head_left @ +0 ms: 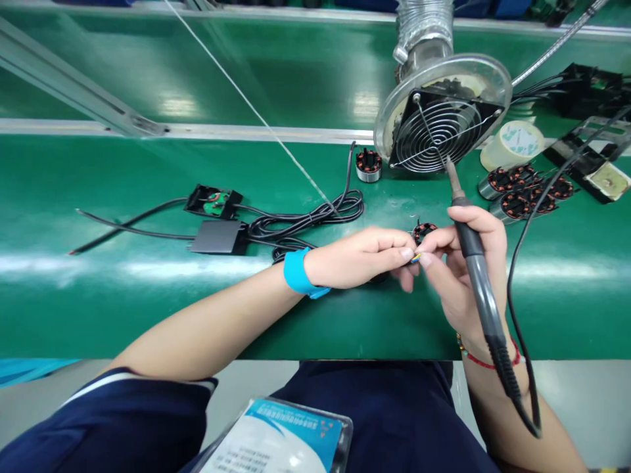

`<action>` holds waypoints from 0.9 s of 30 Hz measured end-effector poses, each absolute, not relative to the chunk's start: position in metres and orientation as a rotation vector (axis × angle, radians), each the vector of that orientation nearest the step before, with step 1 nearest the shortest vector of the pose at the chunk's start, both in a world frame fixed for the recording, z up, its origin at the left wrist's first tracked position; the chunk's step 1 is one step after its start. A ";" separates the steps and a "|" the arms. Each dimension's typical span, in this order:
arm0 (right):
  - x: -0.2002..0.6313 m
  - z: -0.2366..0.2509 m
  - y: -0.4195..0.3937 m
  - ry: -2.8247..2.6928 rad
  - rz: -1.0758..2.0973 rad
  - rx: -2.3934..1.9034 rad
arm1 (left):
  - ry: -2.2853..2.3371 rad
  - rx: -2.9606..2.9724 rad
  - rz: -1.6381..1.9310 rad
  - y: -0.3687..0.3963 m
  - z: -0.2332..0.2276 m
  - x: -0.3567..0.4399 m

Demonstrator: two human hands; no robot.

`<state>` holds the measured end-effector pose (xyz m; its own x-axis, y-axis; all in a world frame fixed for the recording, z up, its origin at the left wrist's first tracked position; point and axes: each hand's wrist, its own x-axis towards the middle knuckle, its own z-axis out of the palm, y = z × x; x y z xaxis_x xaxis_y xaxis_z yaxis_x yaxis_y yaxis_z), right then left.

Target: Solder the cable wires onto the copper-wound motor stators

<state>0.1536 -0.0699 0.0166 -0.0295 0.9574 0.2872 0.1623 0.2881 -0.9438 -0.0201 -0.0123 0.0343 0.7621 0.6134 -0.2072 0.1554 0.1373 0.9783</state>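
My left hand (pixel 362 257), with a blue wrist strap, is closed in a pinch on thin blue and yellow wires (pixel 415 259). In my right hand (pixel 466 276) a soldering iron (pixel 473 256) lies between thumb and forefinger, its tip pointing up and away. Fingertips of that same hand also pinch at the wire ends, touching the left fingertips. Just beyond the fingers sits a motor stator with copper windings (pixel 424 231), partly hidden by them. Another dark part under my left hand is mostly covered.
A fume extractor fan (pixel 438 135) hangs over the bench's back. One stator (pixel 369 165) stands beside it; several more (pixel 522 190) are grouped right, near a tape roll (pixel 515 146) and an iron stand (pixel 586 167). Coiled black cables (pixel 315 217) join an open circuit box (pixel 213 202) and a closed box (pixel 219 237) at left.
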 end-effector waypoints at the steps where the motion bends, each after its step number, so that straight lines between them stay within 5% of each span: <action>1: 0.153 0.017 -0.071 -1.483 0.871 -1.077 | 0.633 1.349 0.320 -0.011 0.035 -0.021; 10: 0.143 0.005 -0.068 -1.436 0.758 -1.098 | 0.870 1.313 0.487 -0.003 0.040 -0.016; 20: 0.184 -0.006 -0.060 -1.719 0.475 -1.722 | 1.093 1.374 0.631 0.013 0.009 -0.012; 27: 0.177 -0.008 -0.059 -1.590 0.365 -1.483 | 1.092 1.439 0.784 0.010 -0.002 -0.009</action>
